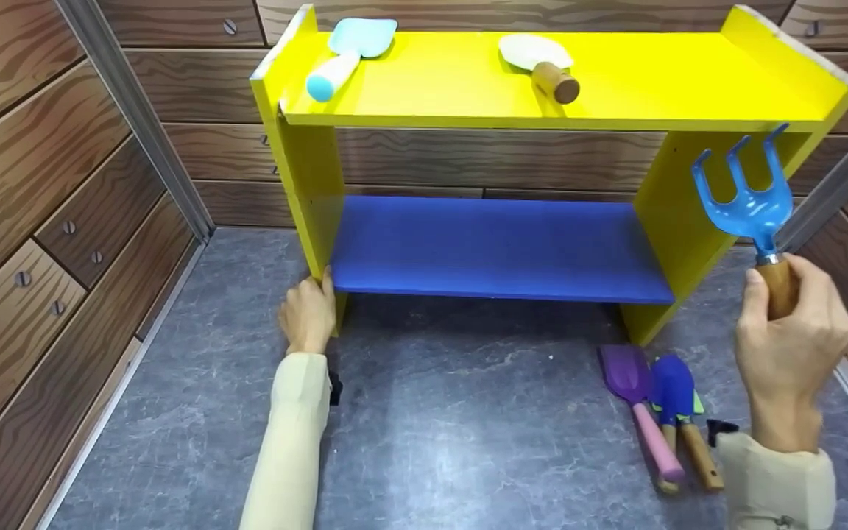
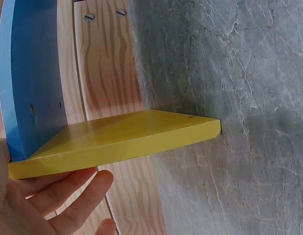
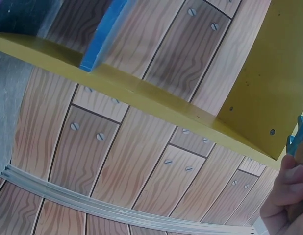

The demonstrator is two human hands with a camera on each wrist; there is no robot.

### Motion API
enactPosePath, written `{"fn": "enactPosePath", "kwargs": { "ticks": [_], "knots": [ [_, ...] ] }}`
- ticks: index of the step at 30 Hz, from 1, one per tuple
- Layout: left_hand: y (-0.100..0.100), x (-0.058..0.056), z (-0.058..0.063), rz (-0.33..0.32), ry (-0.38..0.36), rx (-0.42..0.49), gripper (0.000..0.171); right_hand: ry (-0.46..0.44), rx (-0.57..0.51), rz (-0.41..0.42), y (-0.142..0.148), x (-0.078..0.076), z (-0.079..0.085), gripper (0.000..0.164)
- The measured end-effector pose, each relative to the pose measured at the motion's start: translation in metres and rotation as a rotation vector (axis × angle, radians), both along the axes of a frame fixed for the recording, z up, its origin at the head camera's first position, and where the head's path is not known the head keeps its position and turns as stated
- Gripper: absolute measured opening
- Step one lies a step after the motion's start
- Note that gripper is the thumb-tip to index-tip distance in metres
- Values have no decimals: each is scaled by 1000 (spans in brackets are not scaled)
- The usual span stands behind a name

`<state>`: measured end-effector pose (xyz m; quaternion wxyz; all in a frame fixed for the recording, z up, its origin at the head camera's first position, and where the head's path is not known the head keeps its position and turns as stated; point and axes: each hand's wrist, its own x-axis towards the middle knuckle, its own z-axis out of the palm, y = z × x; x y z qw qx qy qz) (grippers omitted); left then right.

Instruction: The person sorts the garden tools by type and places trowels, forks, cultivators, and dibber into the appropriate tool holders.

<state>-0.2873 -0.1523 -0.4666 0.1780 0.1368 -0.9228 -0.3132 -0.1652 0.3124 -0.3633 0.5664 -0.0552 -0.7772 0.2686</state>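
Observation:
A small shelf unit with yellow sides and a yellow top board [image 1: 424,81] stands on the floor, with a blue lower board [image 1: 497,246] across it. My left hand [image 1: 308,313] grips the front edge of its left side panel, level with the blue board. In the left wrist view, the fingers [image 2: 80,200] lie along the outer face of the yellow panel [image 2: 117,142]. At the right, my right hand [image 1: 796,342] holds a blue three-pronged hand fork [image 1: 751,210] by its wooden handle, prongs up, before the unit's right side. The right wrist view catches only part of that hand [image 3: 289,196].
On the top board lie a light blue toy shovel [image 1: 361,38] and a white-bladed trowel [image 1: 534,51] with a wooden handle. A purple shovel [image 1: 626,375] and a blue trowel [image 1: 674,383] lie overlapping on the grey floor. Wood-patterned walls [image 1: 19,243] enclose three sides.

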Motion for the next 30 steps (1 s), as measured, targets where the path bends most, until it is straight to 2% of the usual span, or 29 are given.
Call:
{"fn": "enactPosePath", "kwargs": {
  "ticks": [8, 30],
  "knots": [
    [0, 0, 0, 1, -13, -5, 54, -6, -15, -3, -3, -3, 6, 28],
    [0, 0, 0, 2, 17, -6, 54, -2, -14, -23, -9, -12, 15, 26]
  ]
}}
